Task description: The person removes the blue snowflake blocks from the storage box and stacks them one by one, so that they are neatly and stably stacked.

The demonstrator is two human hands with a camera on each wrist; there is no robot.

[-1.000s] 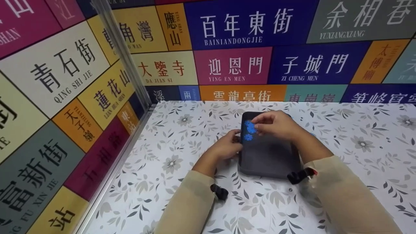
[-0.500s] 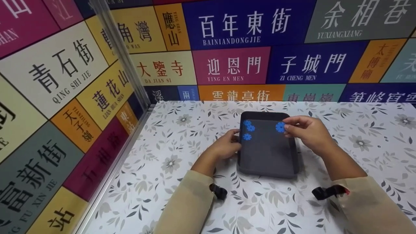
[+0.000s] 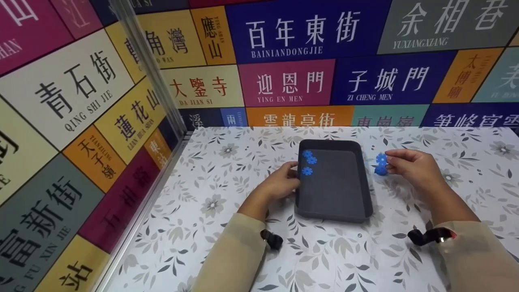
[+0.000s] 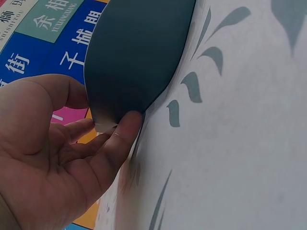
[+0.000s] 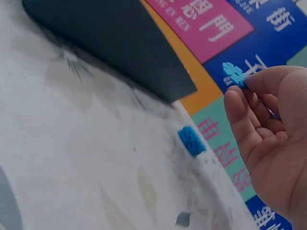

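A dark grey rectangular tray (image 3: 334,186) lies on the table. My left hand (image 3: 279,180) holds its left side; the left wrist view shows the fingers and thumb (image 4: 127,129) at the tray's wall (image 4: 136,48). Inside, near the far left corner, lie three blue flower-shaped plastic discs (image 3: 308,160), two of them overlapping. To the right of the tray, my right hand (image 3: 415,168) pinches another blue flower-shaped disc (image 5: 233,72) between thumb and finger, raised above the table. Below it sits a small blue clump (image 5: 192,140) on the tabletop; how many pieces form it I cannot tell.
The table wears a white cloth (image 3: 227,243) printed with grey leaves and flowers. Colourful panels with Chinese street names (image 3: 288,81) stand along the back and left (image 3: 73,81). Black camera mounts (image 3: 272,240) sit at both wrists.
My right hand has moved right, from over the tray's far left corner to outside the tray, carrying a blue disc with it. The left hand stays at the tray's left side.
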